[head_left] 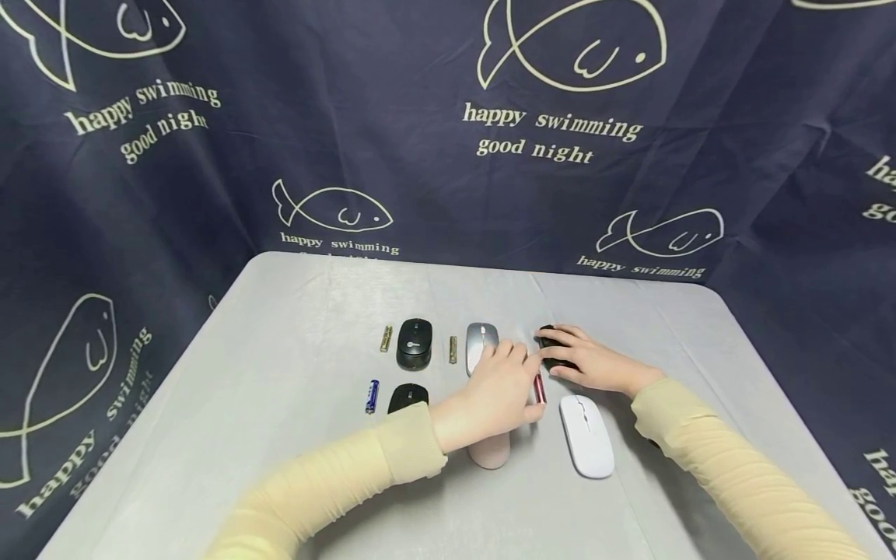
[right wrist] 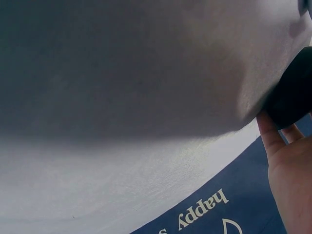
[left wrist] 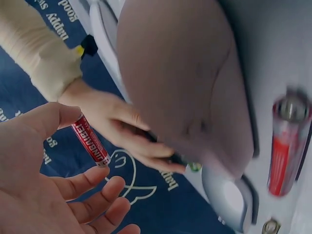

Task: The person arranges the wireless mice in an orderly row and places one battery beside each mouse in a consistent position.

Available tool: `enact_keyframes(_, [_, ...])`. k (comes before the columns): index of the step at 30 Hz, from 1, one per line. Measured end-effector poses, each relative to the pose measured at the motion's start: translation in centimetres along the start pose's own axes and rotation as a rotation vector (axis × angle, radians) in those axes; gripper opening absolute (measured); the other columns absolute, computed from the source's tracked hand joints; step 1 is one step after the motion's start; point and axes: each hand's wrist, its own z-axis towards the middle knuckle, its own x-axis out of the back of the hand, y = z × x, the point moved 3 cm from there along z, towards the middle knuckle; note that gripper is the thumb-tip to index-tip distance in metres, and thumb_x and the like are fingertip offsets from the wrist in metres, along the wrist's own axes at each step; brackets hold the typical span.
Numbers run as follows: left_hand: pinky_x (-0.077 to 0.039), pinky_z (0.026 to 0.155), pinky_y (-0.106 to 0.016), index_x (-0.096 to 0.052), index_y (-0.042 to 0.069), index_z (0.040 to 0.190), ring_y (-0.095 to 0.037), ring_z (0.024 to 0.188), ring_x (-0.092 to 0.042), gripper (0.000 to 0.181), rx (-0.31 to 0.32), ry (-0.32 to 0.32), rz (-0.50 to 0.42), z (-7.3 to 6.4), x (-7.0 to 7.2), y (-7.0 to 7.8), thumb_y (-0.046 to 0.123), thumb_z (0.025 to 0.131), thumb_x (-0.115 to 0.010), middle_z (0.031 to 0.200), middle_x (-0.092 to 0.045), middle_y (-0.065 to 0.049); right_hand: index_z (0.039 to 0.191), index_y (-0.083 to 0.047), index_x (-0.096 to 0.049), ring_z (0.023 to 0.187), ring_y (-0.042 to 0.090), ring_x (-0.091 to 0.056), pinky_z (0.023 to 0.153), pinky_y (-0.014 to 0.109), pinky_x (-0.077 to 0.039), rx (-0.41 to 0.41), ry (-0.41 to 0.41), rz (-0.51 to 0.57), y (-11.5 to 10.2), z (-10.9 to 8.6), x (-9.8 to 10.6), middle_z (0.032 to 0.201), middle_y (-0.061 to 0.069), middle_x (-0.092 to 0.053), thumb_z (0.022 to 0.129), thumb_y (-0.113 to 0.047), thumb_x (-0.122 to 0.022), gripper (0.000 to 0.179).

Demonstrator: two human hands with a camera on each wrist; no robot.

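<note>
My left hand (head_left: 495, 393) pinches a red battery (left wrist: 90, 140) between thumb and fingertip, above the table. Below that hand lies a pink mouse (head_left: 490, 453), partly covered by it in the head view. A silver mouse (head_left: 481, 342) sits just beyond the same hand. At the right, my right hand (head_left: 600, 364) grips a black mouse (head_left: 547, 342), fingers across it and the thumb on its near side. The right wrist view shows this mouse as a dark shape (right wrist: 292, 92) at the fingertips. A white mouse (head_left: 586, 435) lies nearer, between the two forearms.
On the left stand two more black mice (head_left: 414, 342), the nearer partly behind the left sleeve. Two gold batteries (head_left: 386, 338) and a blue battery (head_left: 372, 397) lie near them. Another red battery (left wrist: 286, 146) rests on the table (head_left: 280, 342). A dark curtain hangs behind.
</note>
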Motion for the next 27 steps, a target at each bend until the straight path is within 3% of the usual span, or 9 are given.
enact_keyframes(10, [-0.036,0.076,-0.030,-0.057,0.014,0.115,-0.018,0.102,-0.046,0.057,-0.027,-0.041,0.010,-0.6,-2.0,1.6,0.059,0.080,-0.060,0.109,-0.056,-0.001,0.111,-0.011,-0.064,0.123,0.047,-0.039,0.102,0.058,-0.026,0.027,0.017,0.008,0.3,-0.1,-0.2,0.133,0.021,-0.049,0.083,-0.012,-0.069,0.029])
enact_keyframes(17, [-0.036,0.081,-0.031,-0.056,0.016,0.116,-0.018,0.105,-0.045,0.056,-0.031,-0.099,0.027,-0.7,-3.5,2.7,0.060,0.081,-0.060,0.111,-0.054,-0.001,0.110,-0.011,-0.064,0.121,0.047,-0.041,0.100,0.058,-0.028,0.045,0.031,-0.006,0.3,-0.1,-0.1,0.131,0.022,-0.051,0.082,-0.011,-0.069,0.028])
enact_keyframes(27, [-0.035,0.077,-0.028,-0.059,0.017,0.108,-0.015,0.096,-0.044,0.050,-0.035,-0.124,0.057,-1.1,-4.1,3.0,0.057,0.079,-0.064,0.102,-0.055,0.002,0.111,-0.012,-0.065,0.122,0.049,-0.040,0.101,0.059,-0.027,0.017,-0.008,0.017,0.1,0.2,0.1,0.132,0.022,-0.050,0.084,-0.013,-0.068,0.027])
